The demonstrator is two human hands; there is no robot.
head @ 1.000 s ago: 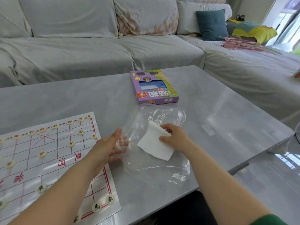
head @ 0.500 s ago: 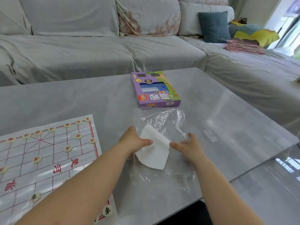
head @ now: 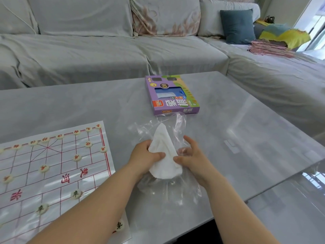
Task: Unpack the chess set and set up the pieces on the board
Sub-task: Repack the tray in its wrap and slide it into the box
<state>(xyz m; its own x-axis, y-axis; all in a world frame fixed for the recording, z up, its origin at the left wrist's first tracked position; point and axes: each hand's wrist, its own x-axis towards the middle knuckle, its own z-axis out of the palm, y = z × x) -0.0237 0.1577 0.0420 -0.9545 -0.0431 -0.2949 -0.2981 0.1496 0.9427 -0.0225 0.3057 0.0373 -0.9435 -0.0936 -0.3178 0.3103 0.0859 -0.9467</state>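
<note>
A white folded paper (head: 164, 155) lies on a clear plastic bag (head: 175, 189) on the grey table (head: 246, 131). My left hand (head: 146, 156) grips the paper's left side, thumb across its front. My right hand (head: 189, 155) pinches the paper's right edge together with the bag, its other fingers spread on the plastic. The paper is bent up into a cone. The paper chess board (head: 52, 169) lies at the left with several round cream pieces (head: 77, 157) standing on its lines. The purple chess box (head: 171, 95) lies flat just beyond the bag.
A grey sofa (head: 105, 55) wraps around the table's far and right sides. A dark teal cushion (head: 237, 26) and a yellow cloth (head: 284, 36) lie on it at the back right. The table's right corner (head: 316, 155) is close to my right hand.
My left hand came off the bag's left edge and took hold of the paper. Both hands have drawn together, bending the flat paper up into a cone.
</note>
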